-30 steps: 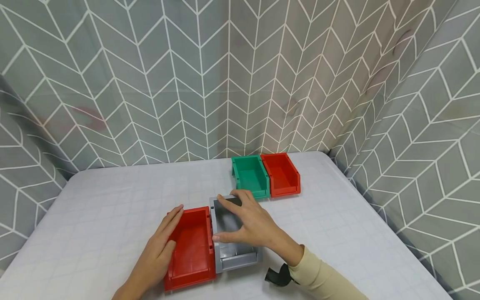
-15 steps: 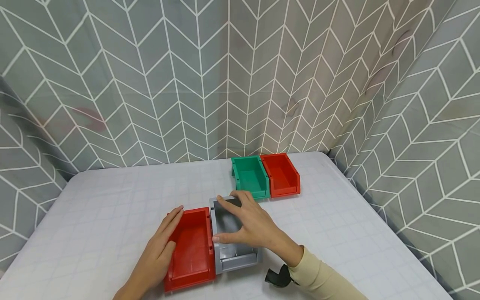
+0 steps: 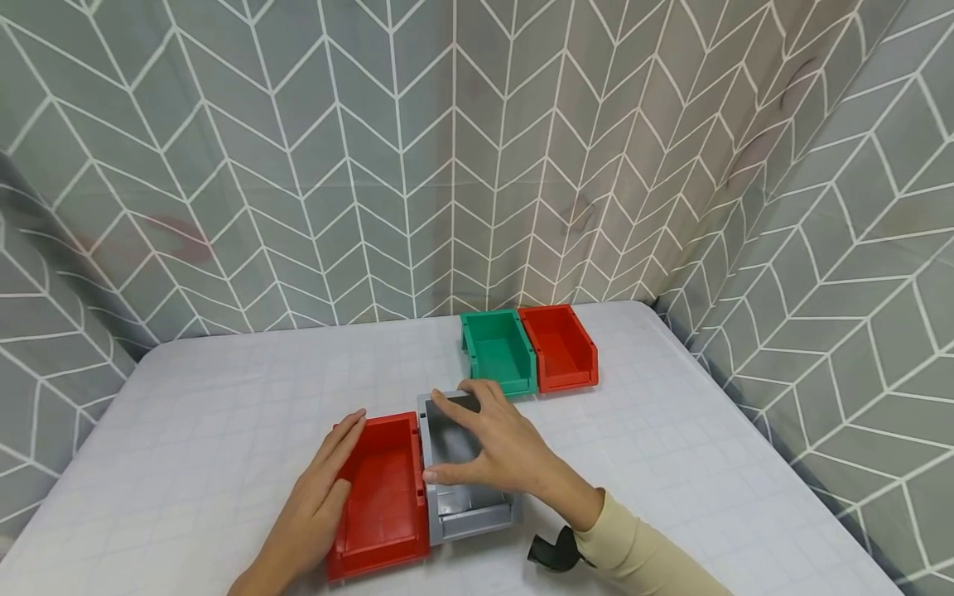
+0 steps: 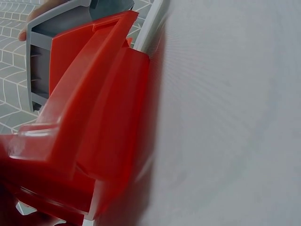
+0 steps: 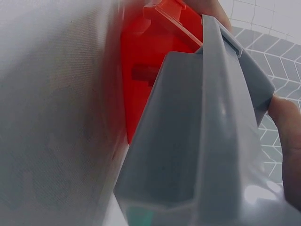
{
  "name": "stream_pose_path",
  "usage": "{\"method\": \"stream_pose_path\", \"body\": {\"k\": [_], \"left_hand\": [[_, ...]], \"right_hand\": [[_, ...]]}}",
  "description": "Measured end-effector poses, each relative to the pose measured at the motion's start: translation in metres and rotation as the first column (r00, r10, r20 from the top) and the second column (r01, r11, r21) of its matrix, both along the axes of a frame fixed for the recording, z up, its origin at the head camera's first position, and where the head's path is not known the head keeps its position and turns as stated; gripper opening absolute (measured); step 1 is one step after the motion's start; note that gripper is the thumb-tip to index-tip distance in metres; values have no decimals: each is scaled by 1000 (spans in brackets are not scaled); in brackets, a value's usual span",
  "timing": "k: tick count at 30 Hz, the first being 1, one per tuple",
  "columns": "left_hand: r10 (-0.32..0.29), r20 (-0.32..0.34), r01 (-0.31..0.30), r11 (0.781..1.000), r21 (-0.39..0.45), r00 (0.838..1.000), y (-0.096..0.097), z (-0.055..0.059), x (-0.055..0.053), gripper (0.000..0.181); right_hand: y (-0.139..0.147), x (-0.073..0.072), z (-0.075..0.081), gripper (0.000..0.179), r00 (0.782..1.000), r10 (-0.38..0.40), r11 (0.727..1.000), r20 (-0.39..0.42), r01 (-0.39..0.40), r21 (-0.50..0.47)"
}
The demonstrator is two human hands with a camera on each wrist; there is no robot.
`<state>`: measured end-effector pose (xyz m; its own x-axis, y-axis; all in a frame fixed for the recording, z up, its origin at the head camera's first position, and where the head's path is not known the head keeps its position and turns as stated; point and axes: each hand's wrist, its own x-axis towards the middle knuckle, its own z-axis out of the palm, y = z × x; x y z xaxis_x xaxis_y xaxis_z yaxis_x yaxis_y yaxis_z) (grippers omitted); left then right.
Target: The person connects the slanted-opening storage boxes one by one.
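Observation:
A red open-front storage bin [image 3: 383, 497] sits on the table, its right side against a grey bin [image 3: 471, 520] of similar shape. My left hand [image 3: 311, 505] lies along the red bin's left wall, fingers straight and pointing toward its far corner, thumb over the rim. Spread across the grey bin, my right hand [image 3: 499, 439] grips it: the thumb reaches the left rim and the index finger the far rim, while the other fingers bend over the right side. In the right wrist view a digit [image 5: 284, 127] presses the grey bin's edge, and the red bin [image 5: 141, 70] shows behind it.
Farther back, a green bin [image 3: 498, 352] and a second red bin [image 3: 557, 348] stand side by side. A black strap-like piece [image 3: 555, 550] hangs by the right sleeve [image 3: 641, 546]. The white-covered table [image 3: 209, 430] is bounded by a patterned grey curtain [image 3: 417, 165].

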<state>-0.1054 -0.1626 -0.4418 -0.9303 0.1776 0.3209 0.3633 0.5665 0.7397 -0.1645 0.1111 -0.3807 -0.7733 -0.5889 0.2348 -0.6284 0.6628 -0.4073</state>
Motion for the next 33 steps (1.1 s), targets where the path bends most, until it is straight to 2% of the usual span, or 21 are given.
{"method": "stream_pose_path", "body": {"k": [22, 30, 33], "left_hand": [[12, 16, -12, 1000, 13, 1000, -1, -2, 1, 82], [-11, 6, 11, 1000, 27, 1000, -2, -4, 0, 79], [-16, 0, 16, 1000, 22, 1000, -2, -2, -1, 81]], "right_hand": [[-2, -1, -6, 89, 1000, -4, 1000, 8, 4, -3], [-7, 0, -26, 94, 998, 6, 997, 56, -10, 75], [-6, 1, -27, 94, 998, -9, 998, 58, 5, 58]]}}
